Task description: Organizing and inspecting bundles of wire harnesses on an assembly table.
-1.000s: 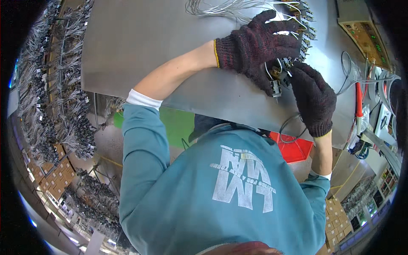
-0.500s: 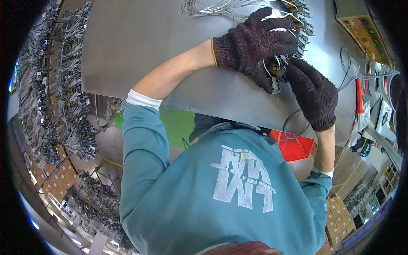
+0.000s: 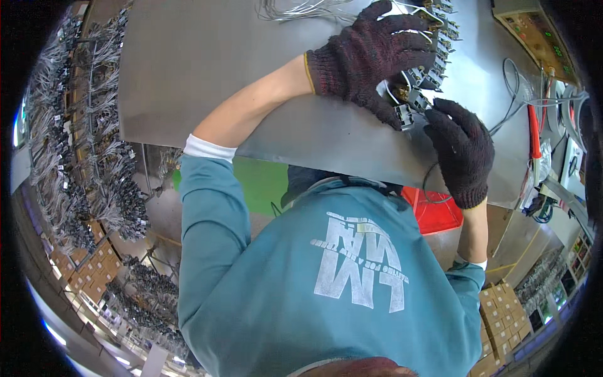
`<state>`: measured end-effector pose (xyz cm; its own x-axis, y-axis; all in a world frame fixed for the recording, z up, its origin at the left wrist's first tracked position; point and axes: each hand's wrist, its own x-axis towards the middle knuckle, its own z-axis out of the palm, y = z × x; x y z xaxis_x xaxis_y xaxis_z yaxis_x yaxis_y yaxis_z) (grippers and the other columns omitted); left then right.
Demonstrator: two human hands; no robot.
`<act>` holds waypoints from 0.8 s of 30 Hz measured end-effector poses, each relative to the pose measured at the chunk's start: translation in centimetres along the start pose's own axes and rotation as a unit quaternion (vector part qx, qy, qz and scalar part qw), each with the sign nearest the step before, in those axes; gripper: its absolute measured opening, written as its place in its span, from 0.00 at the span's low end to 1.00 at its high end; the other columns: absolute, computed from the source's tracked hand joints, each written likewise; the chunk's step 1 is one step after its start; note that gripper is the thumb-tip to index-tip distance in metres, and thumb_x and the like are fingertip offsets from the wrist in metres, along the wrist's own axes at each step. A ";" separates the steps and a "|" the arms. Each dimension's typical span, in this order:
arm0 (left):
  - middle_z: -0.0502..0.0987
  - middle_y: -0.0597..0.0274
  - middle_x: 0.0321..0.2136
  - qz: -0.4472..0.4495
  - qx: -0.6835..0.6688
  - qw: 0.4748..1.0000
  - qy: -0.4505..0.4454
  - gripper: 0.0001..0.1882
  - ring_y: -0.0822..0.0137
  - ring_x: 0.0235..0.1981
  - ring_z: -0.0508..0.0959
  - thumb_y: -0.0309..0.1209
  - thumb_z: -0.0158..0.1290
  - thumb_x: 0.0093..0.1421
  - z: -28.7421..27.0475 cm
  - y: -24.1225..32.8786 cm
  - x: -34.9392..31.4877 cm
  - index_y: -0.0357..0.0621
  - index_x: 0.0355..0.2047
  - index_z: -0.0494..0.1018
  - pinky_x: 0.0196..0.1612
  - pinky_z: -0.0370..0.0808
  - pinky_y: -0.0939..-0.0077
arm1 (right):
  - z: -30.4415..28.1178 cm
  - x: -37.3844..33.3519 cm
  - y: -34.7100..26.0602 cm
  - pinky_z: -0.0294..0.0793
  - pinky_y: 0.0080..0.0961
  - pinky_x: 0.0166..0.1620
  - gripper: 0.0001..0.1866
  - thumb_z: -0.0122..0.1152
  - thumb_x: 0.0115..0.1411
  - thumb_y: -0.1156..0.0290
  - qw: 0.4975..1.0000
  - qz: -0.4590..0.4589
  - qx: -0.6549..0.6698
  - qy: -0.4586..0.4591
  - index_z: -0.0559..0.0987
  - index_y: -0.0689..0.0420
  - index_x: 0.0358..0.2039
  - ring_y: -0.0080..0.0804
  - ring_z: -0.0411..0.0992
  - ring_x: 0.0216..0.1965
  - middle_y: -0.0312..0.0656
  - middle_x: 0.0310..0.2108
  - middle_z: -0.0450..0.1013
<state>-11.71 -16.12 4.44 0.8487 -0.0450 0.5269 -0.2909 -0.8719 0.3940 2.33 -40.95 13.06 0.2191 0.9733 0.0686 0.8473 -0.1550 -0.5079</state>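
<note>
On the steel table, small grey electrical parts (image 3: 417,98) with brassy pieces and white wires form a slanting row. My left hand (image 3: 383,56), in a dark maroon-black knit glove, lies over this row from the left, fingers spread. Its thumb reaches down beside the nearest grey part (image 3: 404,115); the palm and fingers cover some of the parts. My right hand (image 3: 463,151), gloved in dark knit, is just right of the row's near end. Its fingers are bent but apart, with the fingertips close to the parts; nothing shows in them, and I cannot tell whether they touch.
A bundle of pale wires (image 3: 301,9) lies at the far edge. At the far right stand a device with lit green digits (image 3: 534,38), a red-handled tool (image 3: 534,132) and loose grey cables (image 3: 512,94). A red bin (image 3: 433,210) sits below the table; racks of hanging wired parts (image 3: 113,144) are at left.
My right hand has drawn back slightly toward me from the parts, its fingers loosening. My left hand has stayed spread over the row, shifting slightly.
</note>
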 end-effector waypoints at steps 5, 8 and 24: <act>0.71 0.48 0.68 0.008 0.003 0.999 0.041 0.61 0.42 0.75 0.62 0.76 0.61 0.44 0.6 0.1 -0.1 0.44 0.68 0.72 0.76 0.46 0.30 | -0.1 -0.2 1.3 0.82 0.36 0.56 0.19 0.73 0.58 0.85 0.997 0.012 0.077 -0.005 0.87 0.57 0.50 0.44 0.83 0.55 0.48 0.55 0.84; 0.71 0.48 0.68 0.004 0.025 1.000 0.011 0.60 0.42 0.75 0.62 0.76 0.60 0.45 0.5 0.5 0.2 0.44 0.68 0.72 0.76 0.46 0.29 | 0.1 -0.9 1.3 0.82 0.36 0.57 0.19 0.72 0.59 0.85 0.997 0.015 0.073 -0.008 0.87 0.57 0.51 0.44 0.83 0.55 0.48 0.55 0.84; 0.69 0.46 0.68 0.001 0.040 0.999 0.013 0.62 0.42 0.75 0.61 0.77 0.58 0.46 -0.1 0.8 -0.2 0.44 0.70 0.69 0.75 0.49 0.28 | 0.0 -0.1 1.0 0.85 0.38 0.46 0.22 0.75 0.56 0.80 0.995 -0.071 -0.070 0.010 0.87 0.51 0.52 0.46 0.85 0.46 0.45 0.52 0.84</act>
<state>-12.09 -16.74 4.70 0.8364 -0.0359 0.5470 -0.2563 -0.9077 0.3322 3.14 -41.24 12.53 0.1006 0.9837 0.1490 0.9294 -0.0394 -0.3670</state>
